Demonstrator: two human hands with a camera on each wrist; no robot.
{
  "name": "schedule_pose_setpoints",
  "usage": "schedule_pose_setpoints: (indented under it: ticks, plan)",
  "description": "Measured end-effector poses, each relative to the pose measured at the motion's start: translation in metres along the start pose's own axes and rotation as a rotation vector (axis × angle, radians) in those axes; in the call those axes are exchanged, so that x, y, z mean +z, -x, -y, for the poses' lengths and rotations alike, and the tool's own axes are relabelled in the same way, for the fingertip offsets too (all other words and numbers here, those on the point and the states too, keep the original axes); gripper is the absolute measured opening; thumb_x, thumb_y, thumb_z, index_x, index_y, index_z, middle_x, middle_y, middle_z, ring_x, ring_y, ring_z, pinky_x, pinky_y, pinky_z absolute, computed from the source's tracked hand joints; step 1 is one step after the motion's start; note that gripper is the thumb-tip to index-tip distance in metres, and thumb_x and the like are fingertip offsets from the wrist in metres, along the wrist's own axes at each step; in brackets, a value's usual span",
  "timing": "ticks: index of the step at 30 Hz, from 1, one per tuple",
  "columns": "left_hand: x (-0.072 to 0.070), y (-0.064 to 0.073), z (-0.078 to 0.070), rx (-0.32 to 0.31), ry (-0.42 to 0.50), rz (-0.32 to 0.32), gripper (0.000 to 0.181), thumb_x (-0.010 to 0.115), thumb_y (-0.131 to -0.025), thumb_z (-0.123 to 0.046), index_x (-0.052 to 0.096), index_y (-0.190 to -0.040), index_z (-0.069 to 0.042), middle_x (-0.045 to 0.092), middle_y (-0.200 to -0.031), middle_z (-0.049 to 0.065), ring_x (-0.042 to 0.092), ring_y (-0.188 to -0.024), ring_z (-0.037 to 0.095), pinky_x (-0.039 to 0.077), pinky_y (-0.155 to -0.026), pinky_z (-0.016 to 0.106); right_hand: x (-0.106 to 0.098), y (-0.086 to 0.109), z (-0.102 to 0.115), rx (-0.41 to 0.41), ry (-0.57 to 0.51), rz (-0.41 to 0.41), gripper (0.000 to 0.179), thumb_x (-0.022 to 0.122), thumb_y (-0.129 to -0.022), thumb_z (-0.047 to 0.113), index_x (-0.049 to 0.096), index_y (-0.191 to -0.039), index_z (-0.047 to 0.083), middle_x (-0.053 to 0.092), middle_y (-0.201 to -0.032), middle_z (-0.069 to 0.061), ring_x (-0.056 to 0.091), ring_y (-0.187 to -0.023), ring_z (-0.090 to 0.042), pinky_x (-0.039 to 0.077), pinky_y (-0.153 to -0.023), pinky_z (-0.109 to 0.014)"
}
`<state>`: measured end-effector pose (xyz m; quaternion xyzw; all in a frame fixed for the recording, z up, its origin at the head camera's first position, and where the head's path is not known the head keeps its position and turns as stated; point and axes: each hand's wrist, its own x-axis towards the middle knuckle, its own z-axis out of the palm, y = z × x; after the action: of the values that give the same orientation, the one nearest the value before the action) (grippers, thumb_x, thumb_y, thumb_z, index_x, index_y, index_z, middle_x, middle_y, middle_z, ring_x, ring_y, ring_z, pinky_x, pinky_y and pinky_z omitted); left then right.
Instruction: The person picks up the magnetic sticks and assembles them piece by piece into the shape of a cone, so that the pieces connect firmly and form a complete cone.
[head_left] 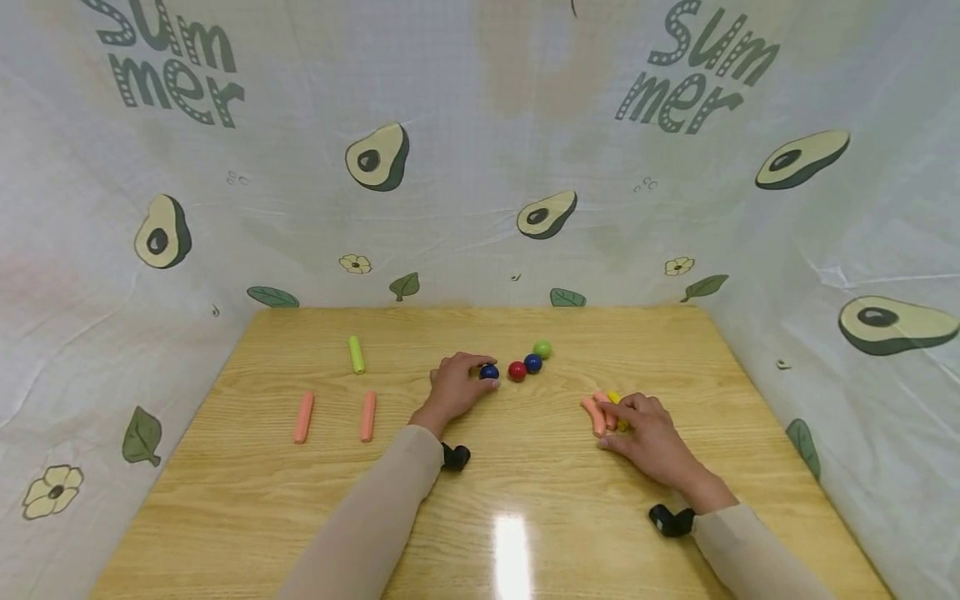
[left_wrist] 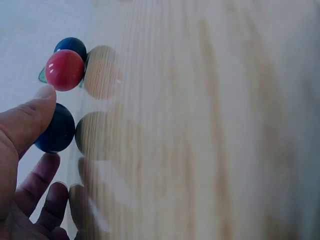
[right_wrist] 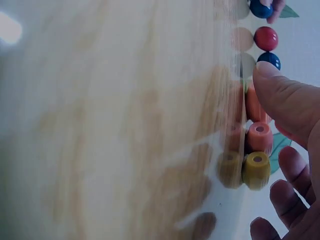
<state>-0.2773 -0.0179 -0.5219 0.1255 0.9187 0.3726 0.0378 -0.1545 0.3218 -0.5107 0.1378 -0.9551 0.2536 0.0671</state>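
In the head view my left hand [head_left: 459, 385] pinches a dark blue ball [head_left: 489, 372] between thumb and fingers, low over the table. Just right of it lie a red ball [head_left: 517, 371], a second blue ball [head_left: 533, 363] and a green ball [head_left: 542, 348]. My right hand [head_left: 649, 437] hovers at a small group of short sticks, its thumb and fingers spread around them. Two pink sticks [head_left: 593, 416] and a yellow stick [head_left: 615, 399] make up this group. The right wrist view shows holes in the ends of a pink stick [right_wrist: 259, 138] and the yellow stick [right_wrist: 257, 170].
Toward the left, two longer pink sticks [head_left: 303, 417] lie roughly parallel, with a yellow-green stick [head_left: 356, 355] farther back. Printed cloth [head_left: 465, 242] hangs behind and beside the wooden table [head_left: 570, 508]. Black devices [head_left: 672, 521] sit at both wrists.
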Motion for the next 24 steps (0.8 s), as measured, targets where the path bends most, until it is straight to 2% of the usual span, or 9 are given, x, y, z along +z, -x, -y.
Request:
schedule_pose_setpoints:
  ticks: [6, 10, 13, 19, 24]
  plan:
    - [-0.005, 0.004, 0.005, 0.024, 0.015, -0.003, 0.036, 0.077, -0.098, -0.034, 0.073, -0.133, -0.023, 0.069, -0.132, 0.008, 0.059, -0.121, 0.033, 0.034, -0.108, 0.057, 0.002, -0.002, 0.005, -0.021, 0.048, -0.006, 0.052, 0.087, -0.088, 0.021, 0.073, -0.136, 0.009, 0.059, -0.106, -0.002, 0.046, -0.094, -0.022, 0.032, -0.086, -0.044]
    - [-0.009, 0.009, 0.01, 0.031, 0.074, 0.002, 0.036, 0.078, -0.098, -0.03, 0.073, -0.132, -0.019, 0.07, -0.134, 0.009, 0.061, -0.127, 0.033, 0.04, -0.116, 0.053, 0.003, -0.002, 0.007, -0.027, 0.076, -0.017, 0.05, 0.086, -0.088, 0.02, 0.073, -0.135, 0.007, 0.061, -0.106, -0.002, 0.049, -0.095, -0.023, 0.033, -0.085, -0.045]
    - [-0.012, 0.012, 0.014, 0.031, 0.119, 0.01, 0.036, 0.079, -0.098, -0.027, 0.073, -0.132, -0.018, 0.07, -0.136, 0.008, 0.061, -0.131, 0.032, 0.046, -0.114, 0.049, 0.004, -0.001, 0.008, -0.031, 0.079, -0.028, 0.049, 0.086, -0.088, 0.019, 0.074, -0.133, 0.007, 0.062, -0.105, -0.002, 0.051, -0.096, -0.024, 0.033, -0.086, -0.047]
    - [-0.019, 0.021, 0.019, 0.031, 0.15, 0.06, 0.033, 0.078, -0.098, -0.024, 0.073, -0.13, -0.019, 0.071, -0.135, 0.006, 0.061, -0.131, 0.03, 0.047, -0.114, 0.049, 0.009, -0.001, 0.011, -0.065, 0.085, -0.055, 0.044, 0.087, -0.087, 0.022, 0.077, -0.127, 0.01, 0.065, -0.103, -0.001, 0.053, -0.095, -0.024, 0.035, -0.085, -0.047]
    - [-0.025, 0.03, 0.023, 0.03, 0.154, 0.1, 0.031, 0.078, -0.098, -0.023, 0.072, -0.129, -0.02, 0.07, -0.135, 0.004, 0.061, -0.131, 0.028, 0.048, -0.113, 0.048, 0.012, -0.002, 0.017, -0.09, 0.097, -0.03, 0.046, 0.088, -0.086, 0.027, 0.077, -0.129, 0.015, 0.065, -0.106, -0.001, 0.051, -0.094, -0.021, 0.035, -0.084, -0.045]
